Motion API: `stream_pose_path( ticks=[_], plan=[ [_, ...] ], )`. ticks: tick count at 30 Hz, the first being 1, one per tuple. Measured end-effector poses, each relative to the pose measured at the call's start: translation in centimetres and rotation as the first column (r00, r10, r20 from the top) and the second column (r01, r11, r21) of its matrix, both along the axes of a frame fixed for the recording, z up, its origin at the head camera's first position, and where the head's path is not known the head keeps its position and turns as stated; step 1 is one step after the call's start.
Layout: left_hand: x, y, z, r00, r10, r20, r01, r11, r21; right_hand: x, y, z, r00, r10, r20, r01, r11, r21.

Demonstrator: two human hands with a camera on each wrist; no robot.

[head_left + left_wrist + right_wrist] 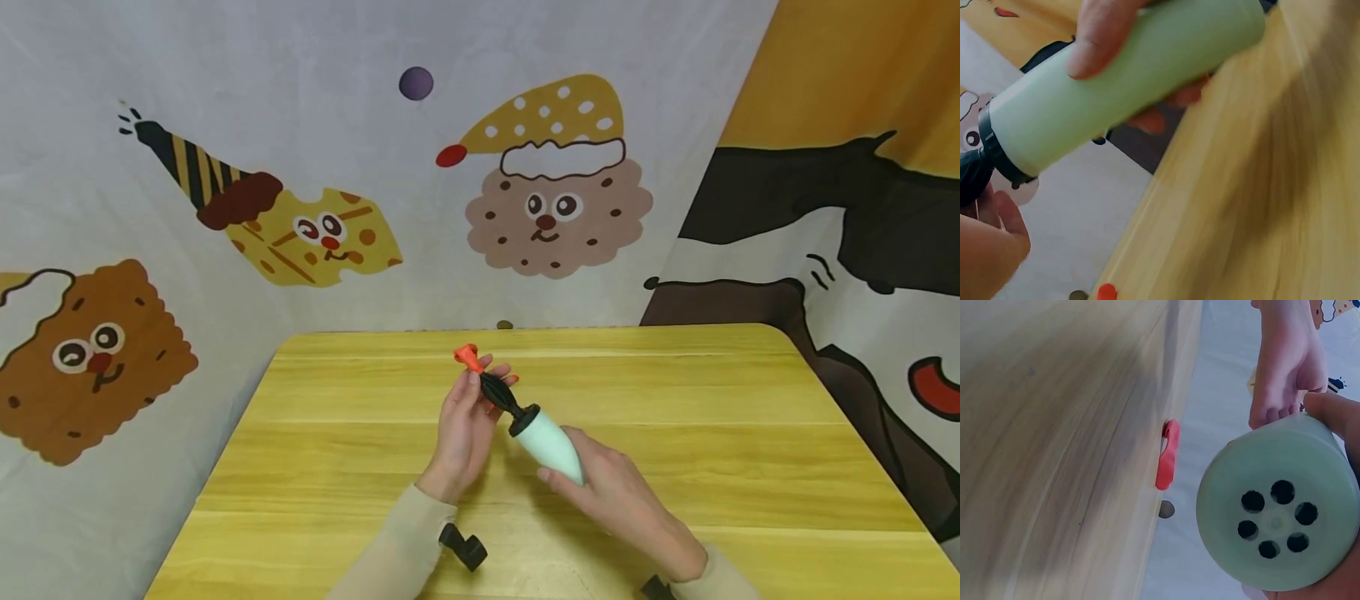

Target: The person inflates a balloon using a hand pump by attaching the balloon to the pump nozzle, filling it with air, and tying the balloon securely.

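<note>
Sleeves (397, 537): pale cream, covering both forearms at the near side.
Black mount (463, 547): sitting on the left wrist, with a similar one partly showing at the right.
Right hand (618, 492): grasping the mint-green body of a pump (553, 450), its thumb lying along one side and its fingers wrapping round the other.
Pump: slanting above the table (337, 475), pointing away and to the left, with a ring of six dark holes (1282, 492) showing in its near end.
Collar (524, 421): circling the pump's far end in black.
Nozzle (498, 393): projecting from the collar, black and ridged, tapering towards its tip.
Left hand (463, 429): pinching the nozzle near its tip, the fingers partly hiding behind it.
Balloon (468, 357): hanging limp and crumpled on the nozzle's tip, orange-red, just beyond the left thumb.
Red strip (1167, 465): lying on the table, appearing near its far edge in the right wrist view.
Cloth (337, 83): hanging behind the table, showing a brown biscuit (105, 383), a cheese wedge (322, 237) and a pink biscuit (558, 221), all wearing hats.
</note>
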State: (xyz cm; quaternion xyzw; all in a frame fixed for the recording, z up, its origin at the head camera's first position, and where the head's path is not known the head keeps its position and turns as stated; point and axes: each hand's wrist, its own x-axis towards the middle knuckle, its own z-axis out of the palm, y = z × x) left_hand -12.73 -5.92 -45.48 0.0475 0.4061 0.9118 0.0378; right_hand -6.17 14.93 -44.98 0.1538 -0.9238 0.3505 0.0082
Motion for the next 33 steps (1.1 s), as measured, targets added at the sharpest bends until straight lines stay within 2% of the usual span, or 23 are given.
stream_pose_path(
  ticks=[3, 5, 11, 14, 17, 20, 23, 27, 29, 31, 33],
  plan=[
    [-0.11, 0.02, 0.18, 0.999, -0.026, 0.039, 0.022, 0.995, 0.097, 0.0, -0.07, 0.02, 1.0, 0.01, -0.007, -0.01, 1.0, 0.006],
    [-0.12, 0.07, 0.23, 0.998, -0.023, 0.054, 0.017, 0.994, 0.109, 0.0, -0.12, -0.01, 1.0, 0.014, -0.012, -0.014, 1.0, 0.01],
    [-0.05, 0.49, 0.02, 0.998, 0.031, 0.06, -0.032, 0.999, 0.002, -0.14, -0.2, -0.25, 0.999, -0.003, -0.039, 0.005, 0.999, 0.033],
    [-0.07, 0.55, 0.04, 0.996, 0.042, 0.073, -0.042, 0.999, -0.002, -0.24, -0.21, -0.3, 0.999, -0.019, -0.045, 0.021, 0.999, 0.05],
    [-0.24, 0.43, 0.19, 0.996, 0.007, 0.087, -0.015, 0.996, 0.092, -0.33, -0.25, -0.27, 0.999, -0.027, -0.033, 0.029, 0.998, 0.054],
    [-0.42, 0.23, 0.36, 0.994, -0.054, 0.099, 0.031, 0.976, 0.215, -0.42, -0.33, -0.15, 1.0, -0.03, -0.003, 0.03, 0.999, 0.039],
    [-0.5, 0.06, 0.35, 0.989, -0.101, 0.108, 0.066, 0.956, 0.285, -0.43, -0.49, -0.02, 0.998, -0.016, 0.055, 0.016, 1.0, 0.0],
    [-0.62, -0.12, 0.04, 0.988, -0.128, 0.083, 0.103, 0.96, 0.259, -0.33, -0.73, -0.05, 0.994, 0.022, 0.108, -0.017, 0.999, -0.04],
    [-0.74, -0.18, -0.13, 0.99, -0.126, 0.055, 0.111, 0.968, 0.223, -0.33, -0.79, -0.1, 0.994, 0.049, 0.1, -0.045, 0.998, -0.04],
    [-0.85, -0.16, -0.18, 0.994, -0.099, 0.048, 0.088, 0.977, 0.193, -0.34, -0.84, -0.12, 0.994, 0.068, 0.088, -0.066, 0.997, -0.034],
    [-0.96, -0.03, -0.15, 0.997, -0.042, 0.062, 0.031, 0.986, 0.167, -0.4, -0.85, -0.07, 0.993, 0.082, 0.085, -0.08, 0.996, -0.03]
  ],
)
